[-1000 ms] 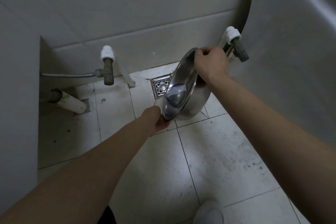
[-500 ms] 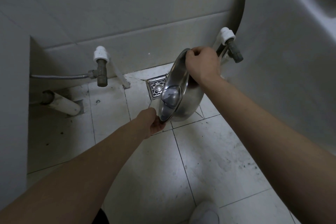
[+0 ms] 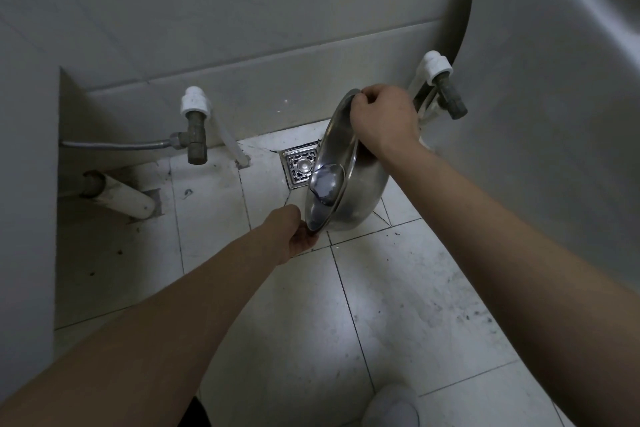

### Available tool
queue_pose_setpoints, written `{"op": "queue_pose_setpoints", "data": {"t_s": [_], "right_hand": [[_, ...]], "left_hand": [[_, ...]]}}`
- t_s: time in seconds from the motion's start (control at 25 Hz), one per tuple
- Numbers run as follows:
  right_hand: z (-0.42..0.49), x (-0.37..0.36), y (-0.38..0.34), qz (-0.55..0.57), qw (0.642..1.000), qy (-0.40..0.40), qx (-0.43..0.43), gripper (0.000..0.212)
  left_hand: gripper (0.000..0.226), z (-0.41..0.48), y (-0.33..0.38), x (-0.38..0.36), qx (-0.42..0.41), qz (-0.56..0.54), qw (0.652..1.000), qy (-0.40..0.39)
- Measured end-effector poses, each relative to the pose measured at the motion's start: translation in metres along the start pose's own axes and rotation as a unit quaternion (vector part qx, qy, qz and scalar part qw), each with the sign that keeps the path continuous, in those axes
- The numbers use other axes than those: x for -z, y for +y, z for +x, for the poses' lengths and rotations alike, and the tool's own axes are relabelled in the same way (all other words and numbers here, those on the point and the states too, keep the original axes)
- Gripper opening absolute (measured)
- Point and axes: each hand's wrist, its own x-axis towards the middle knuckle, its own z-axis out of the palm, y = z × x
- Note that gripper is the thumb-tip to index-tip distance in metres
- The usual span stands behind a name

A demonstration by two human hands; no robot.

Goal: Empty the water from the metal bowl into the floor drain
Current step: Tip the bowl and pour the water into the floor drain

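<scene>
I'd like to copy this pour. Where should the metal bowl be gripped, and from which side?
Probably by the rim, at opposite points. The metal bowl is tipped steeply toward the floor drain, so the right hand takes the high far edge from above and the left hand steadies the low near edge.

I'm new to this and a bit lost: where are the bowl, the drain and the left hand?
bowl [image 3: 360, 198]: head view, on its shiny outer wall.
drain [image 3: 300, 166]: head view, on the grate's middle.
left hand [image 3: 294, 236]: head view, on the hand's back.

Valve [image 3: 195, 128] and pipe [image 3: 119, 196] left of drain [image 3: 300, 166]
</scene>
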Motion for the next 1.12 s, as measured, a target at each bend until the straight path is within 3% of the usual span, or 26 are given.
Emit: {"op": "queue_pose_setpoints", "data": {"t_s": [0.4, 0.64, 1.12], "right_hand": [[-0.0023, -0.0004, -0.0054, -0.002, 1.0, -0.013, -0.006, 0.035], [-0.0018, 0.0, -0.0069, -0.012, 1.0, -0.009, 0.003, 0.034], [0.0012, -0.0005, -0.0087, -0.058, 0.998, -0.014, 0.026, 0.026]], "left_hand": [[0.041, -0.0023, -0.0014, -0.0008, -0.013, -0.014, 1.0, 0.005], [0.018, -0.0045, -0.0015, -0.0027, -0.001, -0.013, 1.0, -0.004], [0.017, -0.0038, -0.0054, -0.0082, 0.015, -0.008, 1.0, -0.014]]}}
